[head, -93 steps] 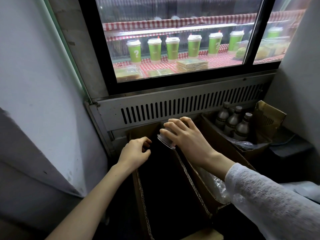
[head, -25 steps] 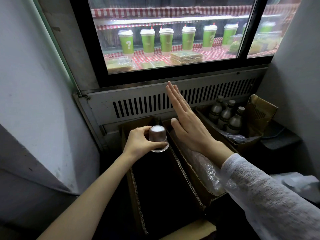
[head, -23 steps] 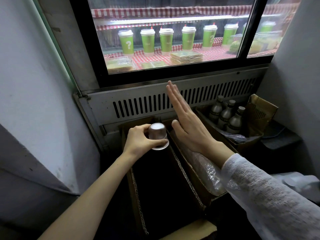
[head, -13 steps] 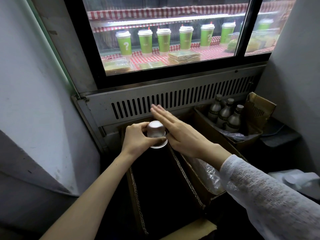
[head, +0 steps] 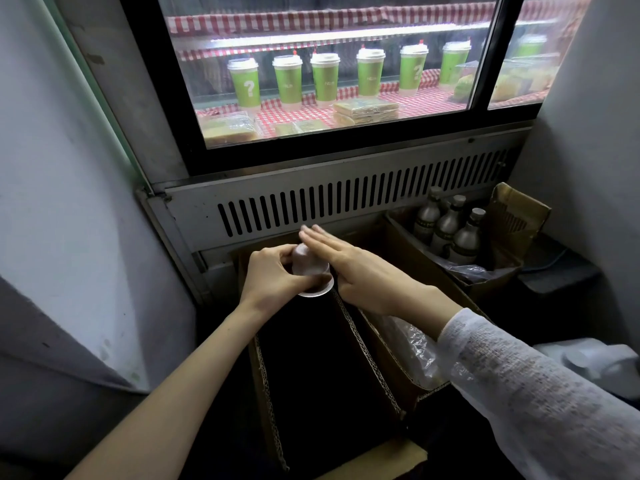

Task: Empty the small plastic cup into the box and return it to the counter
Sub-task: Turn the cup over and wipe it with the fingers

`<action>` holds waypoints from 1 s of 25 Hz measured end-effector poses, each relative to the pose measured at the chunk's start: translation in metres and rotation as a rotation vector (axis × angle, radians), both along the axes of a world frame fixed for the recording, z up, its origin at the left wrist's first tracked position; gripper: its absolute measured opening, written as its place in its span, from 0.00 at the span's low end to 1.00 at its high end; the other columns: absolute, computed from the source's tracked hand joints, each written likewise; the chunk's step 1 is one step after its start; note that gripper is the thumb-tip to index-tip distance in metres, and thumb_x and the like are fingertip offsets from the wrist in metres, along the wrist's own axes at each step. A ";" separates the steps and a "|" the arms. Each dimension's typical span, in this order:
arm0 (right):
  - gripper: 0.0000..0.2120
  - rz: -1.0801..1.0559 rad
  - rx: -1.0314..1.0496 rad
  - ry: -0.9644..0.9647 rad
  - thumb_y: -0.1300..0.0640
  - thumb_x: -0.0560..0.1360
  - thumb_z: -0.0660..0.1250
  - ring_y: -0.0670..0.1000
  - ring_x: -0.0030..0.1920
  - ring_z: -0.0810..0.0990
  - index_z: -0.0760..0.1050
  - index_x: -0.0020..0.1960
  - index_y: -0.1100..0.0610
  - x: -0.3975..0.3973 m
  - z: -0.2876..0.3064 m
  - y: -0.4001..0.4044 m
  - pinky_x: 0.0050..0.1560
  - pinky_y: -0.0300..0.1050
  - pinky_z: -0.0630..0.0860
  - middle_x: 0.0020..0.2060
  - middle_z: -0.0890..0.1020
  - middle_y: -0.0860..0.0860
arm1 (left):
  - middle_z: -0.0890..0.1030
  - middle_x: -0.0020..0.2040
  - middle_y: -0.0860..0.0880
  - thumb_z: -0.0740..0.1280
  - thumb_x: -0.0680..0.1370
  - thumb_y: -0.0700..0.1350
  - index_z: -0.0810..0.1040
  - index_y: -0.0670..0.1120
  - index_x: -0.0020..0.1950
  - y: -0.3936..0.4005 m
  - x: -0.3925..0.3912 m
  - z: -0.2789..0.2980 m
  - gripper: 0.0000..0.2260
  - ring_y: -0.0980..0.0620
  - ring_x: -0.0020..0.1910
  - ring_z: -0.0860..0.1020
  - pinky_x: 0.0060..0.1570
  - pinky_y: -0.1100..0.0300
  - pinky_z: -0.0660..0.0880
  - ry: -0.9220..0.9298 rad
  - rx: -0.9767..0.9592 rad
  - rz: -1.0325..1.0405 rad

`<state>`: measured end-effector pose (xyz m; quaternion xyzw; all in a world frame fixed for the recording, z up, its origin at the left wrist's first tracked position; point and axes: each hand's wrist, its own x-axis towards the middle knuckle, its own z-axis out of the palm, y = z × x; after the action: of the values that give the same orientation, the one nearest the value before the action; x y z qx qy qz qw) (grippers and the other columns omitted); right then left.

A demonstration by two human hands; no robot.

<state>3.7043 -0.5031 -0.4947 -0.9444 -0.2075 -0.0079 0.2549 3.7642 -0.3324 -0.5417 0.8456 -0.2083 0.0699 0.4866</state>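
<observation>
A small clear plastic cup (head: pixel 310 271) is turned upside down, its rim facing down over the dark opening of a tall cardboard box (head: pixel 266 382). My left hand (head: pixel 268 275) grips the cup from the left side. My right hand (head: pixel 353 268) is flat with straight fingers, its fingertips lying across the cup's upturned bottom. The inside of the box is black and nothing in it can be made out.
A second cardboard box (head: pixel 391 344) lined with clear plastic stands right of the first. Further right a box (head: pixel 512 216) holds three grey bottles (head: pixel 450 230). Behind is a vented metal panel (head: pixel 346 199) under a display case with several green cups (head: pixel 325 81).
The cup passed from my right hand to my left and was turned upside down. My flat right hand came down from raised onto the cup's bottom.
</observation>
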 end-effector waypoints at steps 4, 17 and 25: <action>0.46 -0.123 0.201 -0.222 0.75 0.66 0.54 0.39 0.78 0.40 0.44 0.79 0.50 -0.002 0.007 0.007 0.64 0.18 0.54 0.79 0.43 0.42 | 0.87 0.45 0.55 0.82 0.60 0.56 0.86 0.47 0.52 0.002 0.002 -0.005 0.24 0.63 0.46 0.84 0.46 0.71 0.77 -0.005 0.058 0.029; 0.45 -0.084 0.131 -0.153 0.77 0.67 0.55 0.39 0.78 0.41 0.48 0.79 0.51 0.004 -0.003 0.001 0.71 0.28 0.56 0.79 0.45 0.43 | 0.86 0.43 0.58 0.82 0.60 0.58 0.86 0.50 0.51 0.006 0.001 -0.003 0.23 0.65 0.43 0.83 0.42 0.75 0.76 0.012 0.119 0.043; 0.42 0.040 -0.010 -0.030 0.72 0.66 0.58 0.48 0.75 0.64 0.58 0.77 0.48 0.003 -0.008 0.004 0.60 0.31 0.65 0.78 0.58 0.42 | 0.85 0.38 0.61 0.81 0.62 0.55 0.86 0.52 0.51 0.011 -0.001 0.003 0.20 0.69 0.41 0.82 0.38 0.76 0.73 -0.081 0.065 0.021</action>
<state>3.7077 -0.4992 -0.5030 -0.9411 -0.2304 -0.0160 0.2471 3.7634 -0.3218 -0.5387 0.8596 -0.2211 0.1024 0.4492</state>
